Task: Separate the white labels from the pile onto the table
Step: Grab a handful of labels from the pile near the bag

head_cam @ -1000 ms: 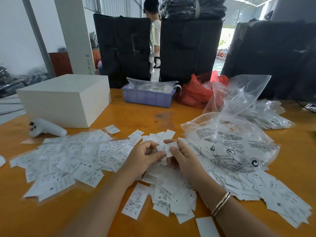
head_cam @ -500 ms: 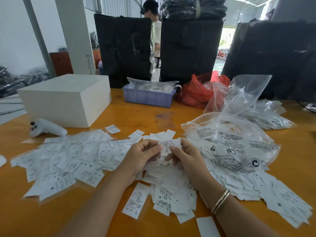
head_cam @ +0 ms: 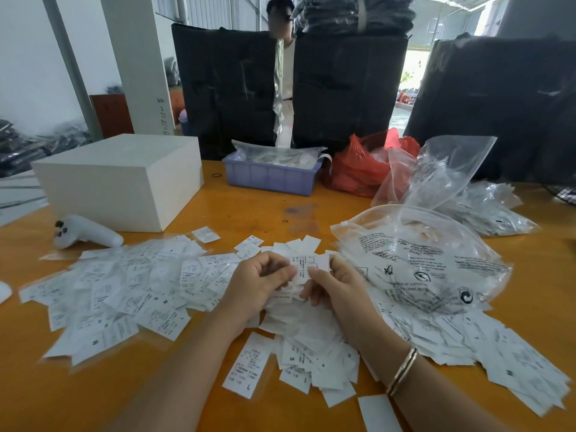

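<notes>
At the centre of the frame both hands meet over the pile (head_cam: 299, 335): the left hand (head_cam: 258, 285) and right hand (head_cam: 338, 291) each have their fingers curled, pinching the same small bunch of labels (head_cam: 307, 266). These thin slips cling together, so I'd guess two could come away as one, or the bunch could spill back. On the bench (head_cam: 255, 210): one white box (head_cam: 121, 179), one purple tray (head_cam: 271, 177), loose labels beyond counting.

Both hands on one label

Left hand (head_cam: 260, 283) & right hand (head_cam: 338, 289) pinching white label (head_cam: 307, 266) above pile (head_cam: 308, 344) on orange table (head_cam: 249, 210). Spread labels (head_cam: 118, 291) at left, clear bag (head_cam: 417, 260) at right, white box (head_cam: 121, 179) behind.
</notes>
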`<state>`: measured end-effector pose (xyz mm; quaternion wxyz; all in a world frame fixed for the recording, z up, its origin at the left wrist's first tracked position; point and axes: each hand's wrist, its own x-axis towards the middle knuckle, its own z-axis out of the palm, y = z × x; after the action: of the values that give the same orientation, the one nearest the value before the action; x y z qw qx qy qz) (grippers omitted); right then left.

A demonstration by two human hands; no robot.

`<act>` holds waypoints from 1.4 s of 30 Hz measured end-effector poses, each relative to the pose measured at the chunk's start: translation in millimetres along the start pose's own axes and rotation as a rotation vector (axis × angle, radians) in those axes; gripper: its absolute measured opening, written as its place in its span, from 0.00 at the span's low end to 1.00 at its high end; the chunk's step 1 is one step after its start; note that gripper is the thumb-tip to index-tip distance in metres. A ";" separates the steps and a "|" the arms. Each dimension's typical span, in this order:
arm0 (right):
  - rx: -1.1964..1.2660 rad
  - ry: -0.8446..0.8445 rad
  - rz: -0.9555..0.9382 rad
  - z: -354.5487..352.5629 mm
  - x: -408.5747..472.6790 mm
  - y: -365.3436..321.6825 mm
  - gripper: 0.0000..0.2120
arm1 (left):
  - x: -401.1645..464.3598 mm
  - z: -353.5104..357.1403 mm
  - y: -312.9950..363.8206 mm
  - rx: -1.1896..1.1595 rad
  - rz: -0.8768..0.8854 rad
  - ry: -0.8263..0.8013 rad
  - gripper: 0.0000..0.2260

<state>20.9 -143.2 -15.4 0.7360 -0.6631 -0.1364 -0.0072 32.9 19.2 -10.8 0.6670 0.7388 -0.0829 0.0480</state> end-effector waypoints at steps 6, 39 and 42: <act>-0.044 -0.057 0.010 2.5 -0.4 -0.8 0.03 | 0.7 0.4 1.0 -0.076 -0.016 -0.001 0.08; -0.462 0.016 -0.137 1.7 -4.4 -5.8 0.06 | -4.7 1.0 7.0 -0.084 -0.037 -0.062 0.06; -0.552 0.041 -0.167 2.5 -3.5 -6.2 0.08 | -4.4 1.5 5.9 -0.100 -0.036 -0.047 0.04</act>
<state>15.9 -142.1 -9.9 0.5271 -0.8245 -0.1687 -0.1178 27.4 17.5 -6.0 0.7019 0.7067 -0.0878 0.0144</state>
